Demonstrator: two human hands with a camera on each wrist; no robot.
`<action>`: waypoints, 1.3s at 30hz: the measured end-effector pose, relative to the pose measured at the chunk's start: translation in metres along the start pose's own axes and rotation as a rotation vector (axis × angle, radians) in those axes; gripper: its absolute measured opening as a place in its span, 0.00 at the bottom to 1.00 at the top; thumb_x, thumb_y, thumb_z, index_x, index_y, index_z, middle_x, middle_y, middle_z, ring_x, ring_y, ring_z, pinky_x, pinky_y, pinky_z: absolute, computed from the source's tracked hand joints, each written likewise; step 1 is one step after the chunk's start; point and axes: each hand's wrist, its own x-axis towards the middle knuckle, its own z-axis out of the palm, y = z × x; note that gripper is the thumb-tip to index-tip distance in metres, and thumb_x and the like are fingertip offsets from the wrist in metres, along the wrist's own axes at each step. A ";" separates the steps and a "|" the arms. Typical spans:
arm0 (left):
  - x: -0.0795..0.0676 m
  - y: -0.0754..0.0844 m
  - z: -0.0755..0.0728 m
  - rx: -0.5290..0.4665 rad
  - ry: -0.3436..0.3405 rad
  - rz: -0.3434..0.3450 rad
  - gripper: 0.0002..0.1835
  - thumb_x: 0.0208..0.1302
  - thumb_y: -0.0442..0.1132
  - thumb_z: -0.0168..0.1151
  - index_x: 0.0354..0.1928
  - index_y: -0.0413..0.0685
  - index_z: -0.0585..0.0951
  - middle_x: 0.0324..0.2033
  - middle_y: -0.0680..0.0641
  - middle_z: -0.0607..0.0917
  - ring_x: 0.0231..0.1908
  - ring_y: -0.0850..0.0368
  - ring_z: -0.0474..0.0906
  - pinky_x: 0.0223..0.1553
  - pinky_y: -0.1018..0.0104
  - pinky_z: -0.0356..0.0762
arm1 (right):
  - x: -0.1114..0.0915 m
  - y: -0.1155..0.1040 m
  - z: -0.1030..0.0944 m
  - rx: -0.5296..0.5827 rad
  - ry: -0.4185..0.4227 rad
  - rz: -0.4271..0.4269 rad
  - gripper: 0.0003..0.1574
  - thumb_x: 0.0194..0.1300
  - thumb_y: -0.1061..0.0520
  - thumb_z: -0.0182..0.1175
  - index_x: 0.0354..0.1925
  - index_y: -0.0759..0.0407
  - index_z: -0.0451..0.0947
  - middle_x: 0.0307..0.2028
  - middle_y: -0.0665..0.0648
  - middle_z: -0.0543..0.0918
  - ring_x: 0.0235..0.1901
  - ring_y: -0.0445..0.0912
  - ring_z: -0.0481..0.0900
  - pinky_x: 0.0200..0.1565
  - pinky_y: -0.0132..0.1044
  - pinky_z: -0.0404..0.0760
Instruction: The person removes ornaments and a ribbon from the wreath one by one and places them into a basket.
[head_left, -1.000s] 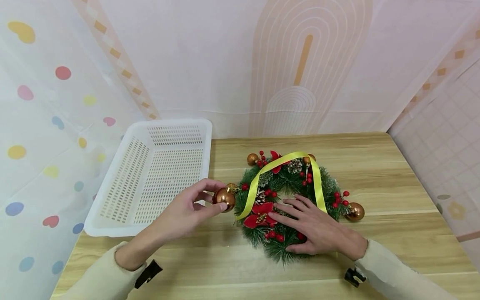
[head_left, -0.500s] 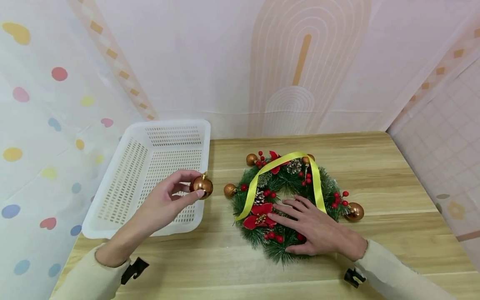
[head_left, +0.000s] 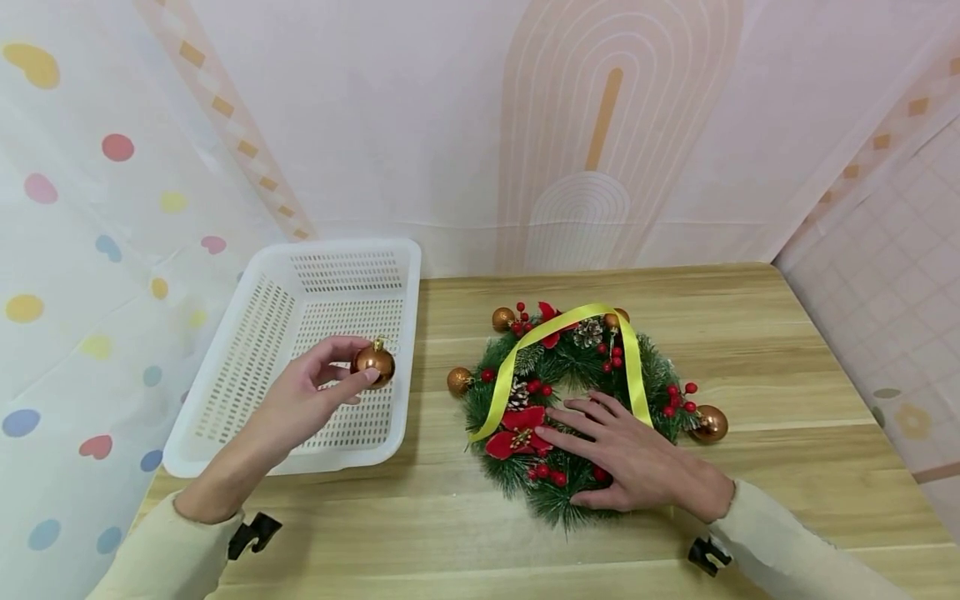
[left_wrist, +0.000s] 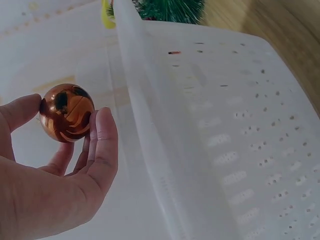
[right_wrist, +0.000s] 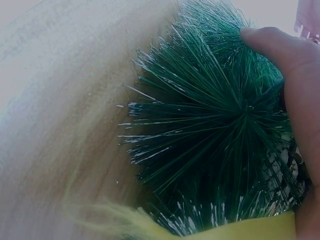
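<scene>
My left hand (head_left: 296, 404) pinches a shiny copper Christmas ball (head_left: 378, 363) between thumb and fingers, over the white plastic basket (head_left: 415, 283). In the left wrist view the same Christmas ball (left_wrist: 66, 112) sits at the fingertips, with the basket wall beside it. On the table lies a green Christmas wreath (head_left: 502, 473) with red poinsettias (head_left: 517, 443), berries, pinecones and a yellow ribbon (head_left: 637, 379). My right hand (head_left: 637, 462) rests on its front right part, fingers spread. Needles of the wreath (right_wrist: 215, 110) fill much of the right wrist view; part lies hidden under the hand.
A glittery orange ball (head_left: 459, 381) sticks out at the wreath's left side, and a shiny copper ball (head_left: 710, 423) at its right. The wooden table (head_left: 795, 500) meets a patterned cloth backdrop (head_left: 450, 125) behind and at both sides.
My left hand has moved left with the Christmas ball, from beside the wreath to over the basket. A glittery ball at the wreath's left edge has come into sight. The right hand has stayed put.
</scene>
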 end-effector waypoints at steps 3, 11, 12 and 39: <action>0.001 -0.003 -0.002 0.007 0.002 -0.016 0.25 0.62 0.52 0.60 0.58 0.52 0.71 0.52 0.47 0.75 0.43 0.59 0.78 0.40 0.65 0.80 | 0.000 0.000 0.000 0.000 0.000 0.000 0.52 0.56 0.28 0.55 0.71 0.46 0.53 0.69 0.54 0.60 0.66 0.55 0.60 0.63 0.58 0.55; 0.007 -0.012 -0.008 0.005 0.012 -0.040 0.26 0.63 0.52 0.59 0.59 0.50 0.70 0.52 0.45 0.74 0.43 0.57 0.78 0.39 0.66 0.80 | 0.000 0.000 0.000 0.006 -0.002 -0.002 0.52 0.56 0.28 0.56 0.71 0.46 0.53 0.69 0.54 0.60 0.66 0.55 0.60 0.63 0.58 0.54; 0.007 -0.012 -0.008 0.004 0.011 -0.041 0.26 0.63 0.52 0.59 0.59 0.49 0.70 0.52 0.44 0.74 0.43 0.57 0.78 0.39 0.66 0.80 | 0.000 0.000 0.000 0.007 -0.002 -0.002 0.52 0.56 0.28 0.56 0.71 0.46 0.53 0.69 0.54 0.60 0.66 0.55 0.60 0.63 0.58 0.54; 0.012 -0.020 -0.017 0.030 0.014 -0.083 0.28 0.63 0.55 0.57 0.60 0.49 0.68 0.52 0.43 0.72 0.41 0.64 0.78 0.39 0.67 0.80 | 0.000 0.002 0.001 0.001 0.001 -0.003 0.52 0.56 0.28 0.55 0.71 0.45 0.52 0.69 0.54 0.60 0.66 0.55 0.60 0.63 0.58 0.53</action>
